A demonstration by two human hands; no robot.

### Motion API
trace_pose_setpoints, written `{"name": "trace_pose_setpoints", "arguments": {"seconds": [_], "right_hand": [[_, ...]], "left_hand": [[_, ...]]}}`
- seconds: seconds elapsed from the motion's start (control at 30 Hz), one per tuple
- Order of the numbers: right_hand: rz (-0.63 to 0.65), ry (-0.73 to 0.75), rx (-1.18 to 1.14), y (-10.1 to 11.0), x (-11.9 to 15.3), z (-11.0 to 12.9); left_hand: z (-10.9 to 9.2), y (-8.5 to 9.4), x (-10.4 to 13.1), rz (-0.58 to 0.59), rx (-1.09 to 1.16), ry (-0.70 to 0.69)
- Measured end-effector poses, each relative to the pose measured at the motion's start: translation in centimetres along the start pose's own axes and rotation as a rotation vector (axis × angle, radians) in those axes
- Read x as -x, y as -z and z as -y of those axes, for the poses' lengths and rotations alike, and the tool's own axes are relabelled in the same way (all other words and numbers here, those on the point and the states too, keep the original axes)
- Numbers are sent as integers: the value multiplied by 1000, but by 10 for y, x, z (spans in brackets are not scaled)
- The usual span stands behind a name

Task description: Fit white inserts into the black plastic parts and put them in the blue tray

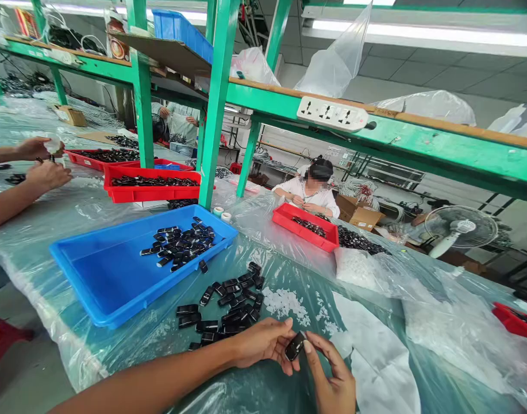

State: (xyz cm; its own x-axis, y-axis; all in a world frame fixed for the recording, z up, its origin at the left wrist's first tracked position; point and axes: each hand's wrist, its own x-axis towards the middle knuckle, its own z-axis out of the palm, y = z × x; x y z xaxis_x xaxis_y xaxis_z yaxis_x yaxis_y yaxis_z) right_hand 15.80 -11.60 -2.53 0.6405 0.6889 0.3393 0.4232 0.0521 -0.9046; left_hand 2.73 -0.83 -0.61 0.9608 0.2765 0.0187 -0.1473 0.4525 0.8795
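Between my two hands is a small black plastic piece (pixel 295 346) with a shiny face. My left hand (pixel 265 345) has its fingers curled round the piece from the left. From the right, the thumb and fingers of my right hand (pixel 332 374) press on its edge. A loose heap of similar black pieces (pixel 235 305) lies on the table just beyond my left hand. Small white bits (pixel 287 303) are scattered beside that heap. A white sheet (pixel 381 356) lies to the right of my right hand.
A blue tray (pixel 103 270) holding more black pieces stands at the left. Red trays (pixel 153 192) (pixel 306 227) sit farther back. A green shelf frame (pixel 220 109) rises across the table. Co-workers' hands (pixel 47 167) work at the left; another person (pixel 308 192) sits opposite.
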Motion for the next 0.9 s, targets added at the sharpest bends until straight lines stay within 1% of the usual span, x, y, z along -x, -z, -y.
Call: {"name": "trace_pose_setpoints", "arguments": {"seconds": [0.07, 0.13, 0.27, 0.37, 0.43, 0.47, 0.5, 0.53, 0.63, 0.7, 0.73, 0.77, 0.8, 0.83, 0.87, 0.9], "right_hand": [[-1, -66, -16, 1, 1, 4], [-2, -86, -25, 2, 1, 6], [9, -104, -12, 8, 1, 6], [53, -116, -12, 10, 1, 4], [102, -89, -17, 11, 2, 3], [123, -72, -15, 11, 2, 3], [139, -53, -11, 11, 3, 3], [149, -29, -7, 11, 4, 3], [165, 46, -16, 10, 6, 5], [175, 82, -19, 9, 6, 6], [181, 97, -16, 9, 6, 7], [187, 110, -14, 9, 6, 7], [192, 121, -14, 9, 6, 7], [196, 128, -17, 9, 5, 7], [200, 129, -20, 8, 5, 7], [203, 121, -25, 8, 5, 7]], "left_hand": [[-1, 2, 1, -12, -21, 8], [-4, 3, 2, -49, -65, -1], [-17, 5, 4, -220, -146, -72], [-39, 7, 7, -364, -144, -128], [-61, 13, 12, -469, -178, -156], [-75, 17, 16, -516, -253, -179], [-89, 23, 20, -586, -384, -205], [-104, 31, 26, -682, -550, -242], [-146, 59, 49, -817, -685, -281], [-167, 77, 66, -918, -775, -292], [-173, 85, 74, -972, -821, -295], [-176, 91, 81, -1061, -917, -293], [-176, 95, 86, -1199, -1163, -242], [-174, 98, 90, -1261, -1369, -170], [-169, 99, 93, -1254, -1540, -96], [-163, 99, 94, -1192, -1668, -28]]}}
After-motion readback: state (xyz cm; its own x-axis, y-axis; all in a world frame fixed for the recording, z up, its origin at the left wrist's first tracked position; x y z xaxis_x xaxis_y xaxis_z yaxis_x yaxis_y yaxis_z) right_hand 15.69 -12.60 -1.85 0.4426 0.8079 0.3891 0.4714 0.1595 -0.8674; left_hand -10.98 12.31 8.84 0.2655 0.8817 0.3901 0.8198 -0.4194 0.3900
